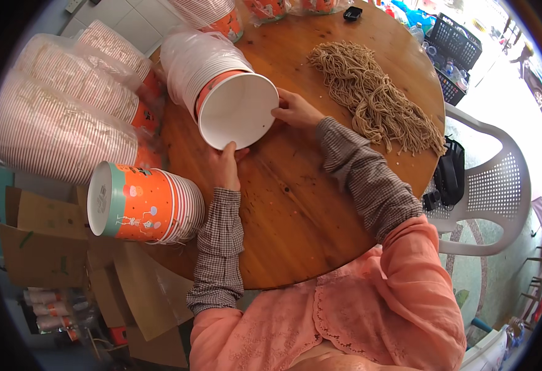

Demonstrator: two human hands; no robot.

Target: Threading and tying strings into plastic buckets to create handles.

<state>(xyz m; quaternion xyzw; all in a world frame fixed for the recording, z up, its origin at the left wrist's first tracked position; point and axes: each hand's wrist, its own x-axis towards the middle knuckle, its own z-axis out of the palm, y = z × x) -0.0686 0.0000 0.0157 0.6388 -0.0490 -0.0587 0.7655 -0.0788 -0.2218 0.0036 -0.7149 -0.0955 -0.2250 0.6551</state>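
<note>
A large white-lined paper bucket (237, 114) with an orange outside lies on its side, its open mouth facing me. It sits at the front of a nested stack of paper buckets (190, 65) partly wrapped in clear plastic. My left hand (224, 167) is closed on the near lower rim, thumb at the edge and fingers mostly hidden behind it. At the right side of the rim, my right hand (297, 110) pinches the edge. Left of my left hand, a shorter bucket stack (144, 201), orange and green with a skeleton print, lies base outward at the table's edge.
Several plastic-wrapped bucket stacks (61, 123) crowd the left. A bundle of beige strings (376, 99) lies on the round wooden table (296, 216). Cardboard boxes (42, 241) stand below left; a white plastic chair (499, 179) holding a black bag (450, 170) is at right.
</note>
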